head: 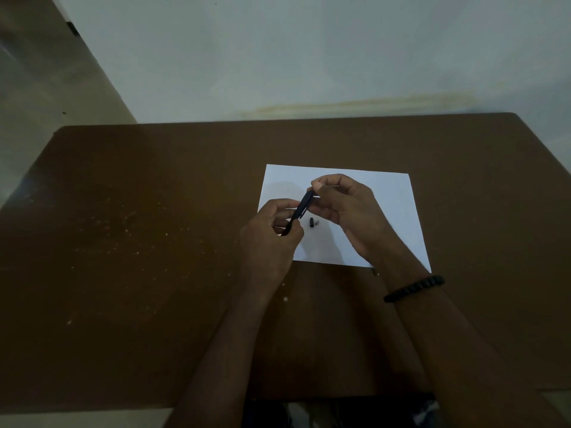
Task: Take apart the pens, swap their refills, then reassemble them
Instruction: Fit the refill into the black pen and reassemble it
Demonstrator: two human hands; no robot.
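Over paper (386, 211) — two hands (268, 239) (346, 208) hold one pen (301, 208); one cap (312, 222).

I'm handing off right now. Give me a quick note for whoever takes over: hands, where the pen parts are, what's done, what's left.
Left hand: pinches the lower end of the dark pen.
Right hand: grips the pen's upper end; both hold it above the white paper.
A small dark pen piece lies on the paper under the hands.
Done: one small piece seems to be off.
Left: can't see a second pen or any refill, so treat the swap and reassembly as still open.
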